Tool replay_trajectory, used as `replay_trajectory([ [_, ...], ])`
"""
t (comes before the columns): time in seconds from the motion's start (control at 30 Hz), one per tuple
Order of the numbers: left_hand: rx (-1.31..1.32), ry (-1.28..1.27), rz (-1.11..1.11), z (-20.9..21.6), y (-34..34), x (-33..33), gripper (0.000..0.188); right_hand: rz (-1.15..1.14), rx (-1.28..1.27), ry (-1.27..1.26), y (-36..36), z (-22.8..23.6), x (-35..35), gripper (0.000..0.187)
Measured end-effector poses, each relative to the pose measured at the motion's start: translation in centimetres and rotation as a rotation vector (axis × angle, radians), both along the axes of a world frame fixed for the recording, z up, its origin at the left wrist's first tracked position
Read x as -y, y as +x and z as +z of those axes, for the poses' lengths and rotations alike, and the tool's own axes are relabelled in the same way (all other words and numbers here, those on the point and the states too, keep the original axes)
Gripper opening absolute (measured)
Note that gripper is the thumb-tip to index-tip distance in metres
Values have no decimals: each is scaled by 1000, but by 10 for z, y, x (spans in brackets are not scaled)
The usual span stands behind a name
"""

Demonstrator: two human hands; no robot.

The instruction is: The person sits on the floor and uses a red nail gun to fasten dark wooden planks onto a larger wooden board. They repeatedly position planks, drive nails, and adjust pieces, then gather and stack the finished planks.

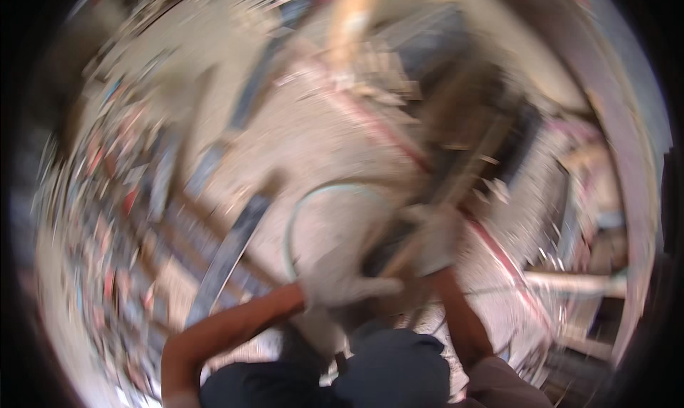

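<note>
Motion blur smears the whole head view. My right hand (436, 240), in a pale glove, is closed around a long brown wooden plank (467, 176) that slants from near my lap up to the right. At the plank's lower end is my left hand (340, 283), also in a pale glove, with a finger or thumb stretched toward the wood. Whether it grips anything is too smeared to tell. A dark piece (388, 245) lies between the two hands, its kind unclear. My dark-clothed knees (392, 362) are just below.
A thin green hose or cable (291, 230) curves over the dusty floor (328, 148). Dark bars (231, 255) and mixed scraps (117, 223) lie at the left. Beyond my hands runs a red line (499, 255). A dark bulky object (434, 41) stands at the far right.
</note>
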State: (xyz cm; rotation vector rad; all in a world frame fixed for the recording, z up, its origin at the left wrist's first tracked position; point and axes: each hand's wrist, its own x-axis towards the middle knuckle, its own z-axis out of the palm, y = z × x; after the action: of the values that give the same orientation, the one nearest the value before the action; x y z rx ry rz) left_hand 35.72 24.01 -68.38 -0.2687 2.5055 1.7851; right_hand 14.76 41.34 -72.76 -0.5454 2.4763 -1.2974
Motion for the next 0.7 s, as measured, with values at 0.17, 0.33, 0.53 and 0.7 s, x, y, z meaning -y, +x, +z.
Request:
replay_trajectory([
  [0.17,32,-457,423,-59,76,73,125,-315,-773,318,-257,17,-88,75],
  [0.33,468,-880,801,-127,248,101,130,206,-971,317,-158,40,75,63],
  [0.53,395,-906,862,-167,283,87,76,438,-632,325,-26,-94,375,122],
  [0.7,460,-516,1192,-105,280,94,67,239,-421,578,-35,-144,533,136],
])
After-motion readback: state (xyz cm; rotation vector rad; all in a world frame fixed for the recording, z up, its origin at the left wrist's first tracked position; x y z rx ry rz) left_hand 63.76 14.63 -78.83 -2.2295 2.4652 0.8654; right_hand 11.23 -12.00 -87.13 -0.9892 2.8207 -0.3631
